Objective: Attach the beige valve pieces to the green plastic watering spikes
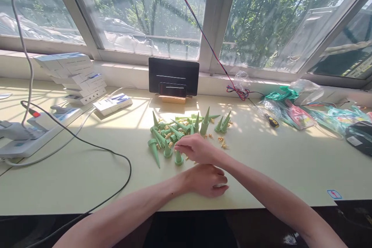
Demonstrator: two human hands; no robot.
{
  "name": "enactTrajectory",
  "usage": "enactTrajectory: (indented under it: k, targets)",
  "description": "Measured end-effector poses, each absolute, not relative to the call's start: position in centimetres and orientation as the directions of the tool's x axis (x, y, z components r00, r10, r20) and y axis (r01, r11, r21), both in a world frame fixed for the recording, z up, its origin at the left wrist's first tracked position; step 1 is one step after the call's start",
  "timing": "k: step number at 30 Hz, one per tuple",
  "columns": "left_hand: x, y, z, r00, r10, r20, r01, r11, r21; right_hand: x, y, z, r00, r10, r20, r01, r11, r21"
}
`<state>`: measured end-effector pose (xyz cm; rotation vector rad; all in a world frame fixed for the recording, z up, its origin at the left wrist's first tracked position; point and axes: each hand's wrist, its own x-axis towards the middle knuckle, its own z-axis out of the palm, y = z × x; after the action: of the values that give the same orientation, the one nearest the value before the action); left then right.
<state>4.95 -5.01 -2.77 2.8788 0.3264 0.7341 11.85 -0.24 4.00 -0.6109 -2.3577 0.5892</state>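
Note:
My right hand (197,149) reaches across to the left, fingers pinched at the tip of an upright green plastic watering spike (179,159). Below it, my left hand (207,180) rests near the table's front edge, fingers curled in; whatever they may hold is hidden. Just left of the pinched one stands another green spike (167,151), and a longer one (154,153) lies point toward me. Behind my hands spreads a pile of green spikes (159,136) mixed with small yellow plastic parts. More upright spikes (205,122) and loose yellow valve-like pieces (223,143) lie to the right.
A tablet (173,71) and a phone (173,90) lean in a wooden stand by the window. White boxes (78,73) and a power strip (40,131) stand left, where a black cable (116,153) crosses the table. At right lie a screwdriver (272,121) and plastic bags (302,116).

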Motion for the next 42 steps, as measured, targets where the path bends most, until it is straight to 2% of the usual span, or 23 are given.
enactTrajectory:
  k: [14, 25, 34, 38, 40, 42]
  targets:
    - [4.8, -4.5, -2.8, 0.830, 0.226, 0.509, 0.151, -0.971, 0.184, 11.8, 0.5, 3.2, -0.643, 0.565, 0.517, 0.310, 0.809, -0.499]
    - [4.6, -4.4, -3.0, 0.807, 0.256, 0.532, 0.181, -0.965, 0.190, 11.6, 0.3, 3.8, -0.662, 0.562, 0.496, 0.321, 0.810, -0.491]
    - [4.4, -4.3, -2.7, 0.819, 0.293, 0.493, 0.220, -0.954, 0.203, 12.3, 0.2, 4.1, -0.654, 0.602, 0.457, 0.369, 0.782, -0.503]
    - [4.3, -4.2, -2.1, 0.827, 0.310, 0.469, 0.235, -0.948, 0.213, 14.7, 0.8, 4.1, -0.509, 0.597, 0.620, 0.366, 0.802, -0.472]
    - [4.3, -4.3, -1.7, 0.823, 0.319, 0.469, 0.242, -0.946, 0.217, 16.2, 1.4, 3.9, -0.354, 0.568, 0.743, 0.421, 0.806, -0.415]
    - [4.2, -4.3, -1.4, 0.819, 0.322, 0.475, 0.243, -0.944, 0.222, 17.6, 2.1, 3.2, -0.141, 0.544, 0.827, 0.510, 0.756, -0.411]
